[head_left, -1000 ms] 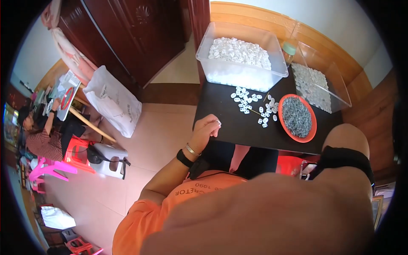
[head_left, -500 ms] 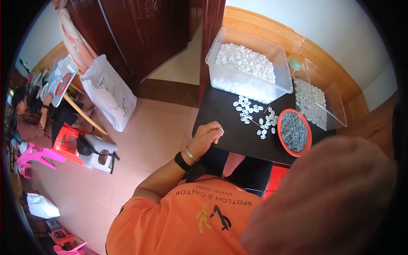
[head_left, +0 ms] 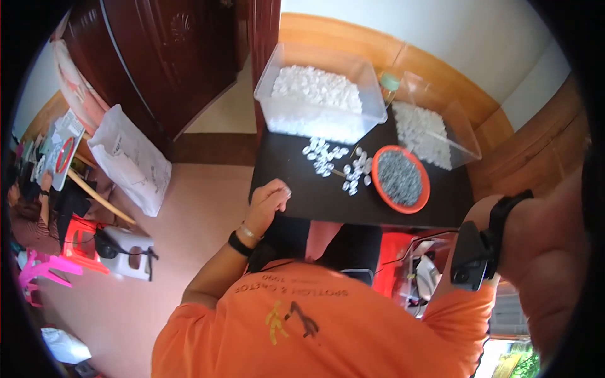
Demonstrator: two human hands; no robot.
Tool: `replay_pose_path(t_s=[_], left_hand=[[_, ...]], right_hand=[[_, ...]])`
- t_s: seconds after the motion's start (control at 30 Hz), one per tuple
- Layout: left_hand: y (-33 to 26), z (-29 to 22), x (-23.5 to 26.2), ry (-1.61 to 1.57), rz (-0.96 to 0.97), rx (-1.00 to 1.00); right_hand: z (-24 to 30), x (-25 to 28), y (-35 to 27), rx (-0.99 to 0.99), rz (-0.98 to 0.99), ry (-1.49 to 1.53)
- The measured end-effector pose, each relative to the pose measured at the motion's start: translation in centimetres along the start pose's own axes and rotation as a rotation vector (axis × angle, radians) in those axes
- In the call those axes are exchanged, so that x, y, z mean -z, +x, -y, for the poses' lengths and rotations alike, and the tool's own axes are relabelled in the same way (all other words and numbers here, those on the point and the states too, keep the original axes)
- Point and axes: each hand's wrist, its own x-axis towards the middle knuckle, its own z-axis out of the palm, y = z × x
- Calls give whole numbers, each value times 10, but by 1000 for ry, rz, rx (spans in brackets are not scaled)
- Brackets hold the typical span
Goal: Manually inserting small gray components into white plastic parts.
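Note:
Closed above the table's near left edge, my left hand [head_left: 270, 199] has a small white plastic piece [head_left: 288, 191] at its fingertips. Very close to the camera on the right is my right hand [head_left: 554, 258], large and cut off; its fingers cannot be made out. A black strap with a small camera [head_left: 469, 255] circles that wrist. Loose white oval pieces [head_left: 322, 156] lie on the dark table [head_left: 283, 165] ahead of my left hand. An orange-rimmed bowl [head_left: 423, 196] to their right holds many small grey metal parts [head_left: 399, 177].
Behind the loose pieces stands a clear plastic bin [head_left: 370, 114] heaped with white pieces. A second clear box [head_left: 463, 146] of whitish pieces and a green-lidded jar [head_left: 389, 82] are beside it. White sacks [head_left: 129, 157], stools [head_left: 129, 252] and a seated person [head_left: 28, 217] are at left.
My right hand and forearm have swung from the lower middle to the right edge, uncovering the strap. The view has shifted, so the table appears farther left. My left hand stays closed.

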Motion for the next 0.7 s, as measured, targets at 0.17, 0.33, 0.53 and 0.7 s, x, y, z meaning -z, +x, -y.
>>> replay_pose_path(t_s=[0.17,0.33,0.53,0.7], left_hand=[[-13,7,6,144,-31,32],[-31,25,12,20,49,78],[-7,63,37,216,91,-220],[-26,11,9,78,-59,17]], right_hand=[[56,-57,40,263,-46,-349],[121,0,-102,459,-272,-802],[139,32,-142,670,-454,-1127],[159,89,-176,450,-372,-830]])
